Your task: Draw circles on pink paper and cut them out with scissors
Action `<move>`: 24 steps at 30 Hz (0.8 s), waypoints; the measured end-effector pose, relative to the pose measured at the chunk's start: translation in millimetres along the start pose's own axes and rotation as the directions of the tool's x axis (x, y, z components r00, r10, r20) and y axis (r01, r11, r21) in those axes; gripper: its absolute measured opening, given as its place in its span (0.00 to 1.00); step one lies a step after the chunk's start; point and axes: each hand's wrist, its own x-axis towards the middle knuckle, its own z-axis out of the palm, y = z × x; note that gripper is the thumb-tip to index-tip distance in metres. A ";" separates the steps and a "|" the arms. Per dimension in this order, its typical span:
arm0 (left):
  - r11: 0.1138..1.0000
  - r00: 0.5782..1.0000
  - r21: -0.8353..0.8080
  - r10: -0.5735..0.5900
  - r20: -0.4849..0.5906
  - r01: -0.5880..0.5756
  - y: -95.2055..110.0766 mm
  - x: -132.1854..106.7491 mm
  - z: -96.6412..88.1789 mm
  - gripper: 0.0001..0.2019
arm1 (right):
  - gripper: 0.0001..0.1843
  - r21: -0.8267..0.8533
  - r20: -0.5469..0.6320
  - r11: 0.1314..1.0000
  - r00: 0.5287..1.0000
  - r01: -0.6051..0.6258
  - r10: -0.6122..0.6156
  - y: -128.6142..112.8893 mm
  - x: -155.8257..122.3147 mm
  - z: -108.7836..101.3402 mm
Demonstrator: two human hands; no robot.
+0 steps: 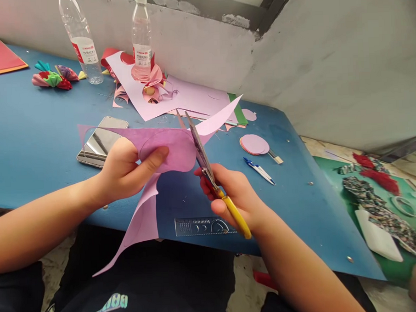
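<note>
My left hand [128, 171] pinches a sheet of purple paper [166, 146] with a circle drawn on it, thumb on top, above the blue table [38, 136]. A long curved strip of the same paper hangs down toward my lap. My right hand [235, 196] grips yellow-handled scissors [208, 167], whose blades are parted and point up into the paper's right edge, along the circle line.
A phone [102, 141] lies behind my left hand. Cut pink circles [255, 144], a pen [259, 170] and a clear ruler [201, 226] lie near my right hand. Two water bottles [81, 39], paper scraps [178, 95] and paper flowers [53, 79] stand farther back. A green mat [378, 203] lies at right.
</note>
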 end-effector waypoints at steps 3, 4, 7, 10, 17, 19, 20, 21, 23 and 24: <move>0.997 0.997 -0.006 0.077 0.012 -0.077 -0.1 5.5 -1.7 0.20 | 0.52 -0.030 0.004 0.999 1.000 0.013 -0.013 0.7 -1.2 0.0; 0.997 0.997 -0.020 0.081 0.017 -0.080 0.0 6.4 -2.3 0.21 | 0.52 -0.029 0.006 0.999 1.000 0.015 -0.015 0.6 -1.8 0.0; 0.999 1.000 -0.034 0.001 0.026 0.000 -0.7 7.4 -4.1 0.23 | 0.50 0.016 0.004 1.000 1.000 0.010 -0.010 -0.9 -4.3 0.0; 0.994 0.994 -0.037 -0.105 0.016 0.106 -0.2 9.2 -5.8 0.24 | 0.47 0.082 -0.001 0.997 1.000 0.001 -0.001 -3.4 -8.1 1.3; 0.984 0.983 0.045 -0.174 0.059 0.172 29.5 33.8 -7.3 0.33 | 0.48 0.186 -0.085 0.982 0.996 0.032 -0.016 -8.4 -14.4 3.5; 0.979 0.981 0.070 -0.193 0.037 0.190 41.2 41.7 -4.8 0.33 | 0.50 0.176 -0.100 0.983 0.995 0.047 -0.029 -10.2 -13.5 3.0; 0.980 0.982 0.078 -0.186 0.029 0.183 45.6 44.7 -2.9 0.33 | 0.50 0.169 -0.112 0.984 0.993 0.048 -0.030 -10.9 -12.8 2.9; 0.986 0.988 0.070 -0.152 0.019 0.150 48.6 46.9 -0.8 0.32 | 0.51 0.165 -0.124 0.985 0.992 0.047 -0.027 -11.4 -12.2 3.0; 0.989 0.990 0.049 -0.140 -0.008 0.140 50.5 48.6 3.5 0.33 | 0.52 0.171 -0.147 0.985 0.989 0.037 -0.011 -11.4 -11.0 3.7; 0.985 0.985 0.028 -0.169 -0.029 0.170 49.6 48.1 5.5 0.34 | 0.53 0.176 -0.151 0.984 0.989 0.027 0.000 -10.9 -10.6 4.3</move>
